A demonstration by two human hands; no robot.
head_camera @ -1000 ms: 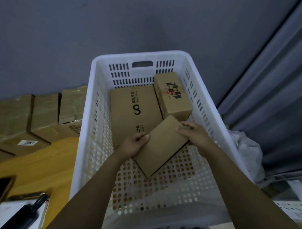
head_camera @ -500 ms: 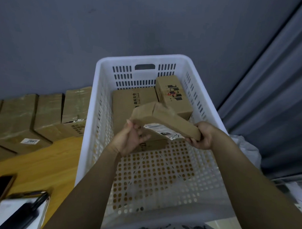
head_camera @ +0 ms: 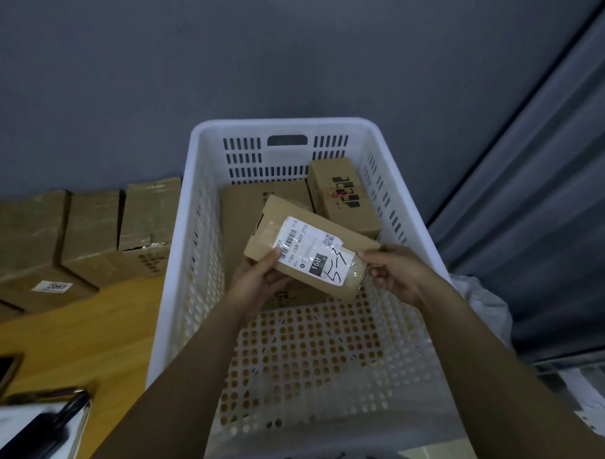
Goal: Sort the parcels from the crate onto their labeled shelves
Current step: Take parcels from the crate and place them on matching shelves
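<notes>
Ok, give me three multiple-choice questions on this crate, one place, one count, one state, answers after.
1. Where in the white crate does the small printed box lie? A) near left corner B) far right corner C) centre
2. Besides the held parcel, how many parcels rest in the crate? A) one B) two C) four
3. The held parcel's label faces: A) down B) the far wall C) up at the camera

1 B: it sits against the far and right walls. 2 B: the printed box and the large flat box beside it. 3 C: its barcode and handwriting show while the left hand and right hand grip the parcel's ends.
</notes>
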